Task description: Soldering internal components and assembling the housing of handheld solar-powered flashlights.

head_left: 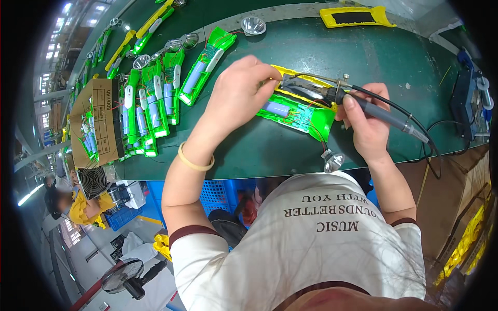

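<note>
My right hand is closed around a soldering iron with a grey handle, its thin metal front end pointing left. Beneath that front end lies a yellow flashlight housing half with a dark panel in it. At this housing's left end, my left hand pinches with thumb and forefinger; what is between the fingertips is too small to make out. Just nearer to me, a green flashlight housing half holds a blue cylindrical battery and a green circuit board. Thin wires link it to a silver reflector by the table edge.
Several green housings with batteries and reflectors line the left of the green table, beside a cardboard piece. A yellow housing half lies at the back. The iron's black cable loops right, near a blue device.
</note>
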The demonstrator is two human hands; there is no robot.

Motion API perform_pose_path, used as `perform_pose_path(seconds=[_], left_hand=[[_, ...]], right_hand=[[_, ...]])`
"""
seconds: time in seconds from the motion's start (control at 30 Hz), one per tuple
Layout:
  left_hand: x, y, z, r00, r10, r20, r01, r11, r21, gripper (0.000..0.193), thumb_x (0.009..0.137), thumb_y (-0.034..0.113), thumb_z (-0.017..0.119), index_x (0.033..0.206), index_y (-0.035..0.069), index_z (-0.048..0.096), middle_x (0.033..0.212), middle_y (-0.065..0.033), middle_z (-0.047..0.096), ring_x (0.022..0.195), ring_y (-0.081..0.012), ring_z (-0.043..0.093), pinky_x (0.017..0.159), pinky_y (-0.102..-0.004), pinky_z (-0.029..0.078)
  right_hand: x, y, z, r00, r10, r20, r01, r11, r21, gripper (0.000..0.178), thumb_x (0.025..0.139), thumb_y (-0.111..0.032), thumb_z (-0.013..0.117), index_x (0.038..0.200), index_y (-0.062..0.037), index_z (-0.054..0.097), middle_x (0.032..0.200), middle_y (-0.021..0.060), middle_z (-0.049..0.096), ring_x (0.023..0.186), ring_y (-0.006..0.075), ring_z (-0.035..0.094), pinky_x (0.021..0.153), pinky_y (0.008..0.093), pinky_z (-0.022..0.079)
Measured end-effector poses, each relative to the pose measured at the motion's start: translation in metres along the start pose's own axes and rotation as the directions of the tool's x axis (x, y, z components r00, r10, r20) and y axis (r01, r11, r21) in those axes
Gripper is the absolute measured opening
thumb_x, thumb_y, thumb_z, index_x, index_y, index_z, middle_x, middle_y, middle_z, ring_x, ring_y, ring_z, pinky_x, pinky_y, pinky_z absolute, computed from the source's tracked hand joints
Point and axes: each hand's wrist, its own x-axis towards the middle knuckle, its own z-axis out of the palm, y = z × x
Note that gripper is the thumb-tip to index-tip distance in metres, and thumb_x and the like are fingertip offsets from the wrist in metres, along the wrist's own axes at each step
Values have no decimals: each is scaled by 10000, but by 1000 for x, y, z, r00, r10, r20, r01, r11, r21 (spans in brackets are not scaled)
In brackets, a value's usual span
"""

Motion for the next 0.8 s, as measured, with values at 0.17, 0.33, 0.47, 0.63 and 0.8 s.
perform_pose_path(seconds=[0.17,0.33,0.47,0.63,0.8], left_hand=[[10,-8,-2,960,136,246,-186,963,196,85,691,49,621,776,50,612,785,-90,474,722,-253,523,641,-332,448],[14,-4,0,949,132,287,-206,948,243,80,688,36,613,766,37,595,788,-94,465,714,-252,524,626,-340,442],[13,-1,0,946,123,299,-203,946,252,77,684,28,609,757,32,586,794,-97,462,715,-258,525,624,-344,440],[14,1,2,947,111,300,-199,940,279,79,682,21,603,758,28,584,803,-102,463,711,-265,526,623,-348,439],[15,1,2,953,99,287,-185,939,290,70,684,19,594,752,21,580,803,-108,466,710,-272,527,626,-354,439]], right_hand=[[-3,12,-5,997,51,52,-50,999,-21,262,799,-55,618,901,-30,379,761,29,495,635,73,508,550,188,405],[-3,15,-6,997,59,44,-55,996,-76,260,785,-57,627,884,-38,388,751,9,476,642,43,429,547,186,350],[-2,14,-5,996,75,43,-67,985,-158,271,778,-59,633,891,-37,388,742,4,474,646,43,423,546,186,351],[2,12,0,996,84,30,-84,996,4,234,820,-98,592,926,-56,388,743,45,531,606,80,530,526,186,419],[0,2,-8,994,98,47,-98,995,10,220,831,-94,578,928,-65,383,706,42,531,547,80,518,452,184,386]])
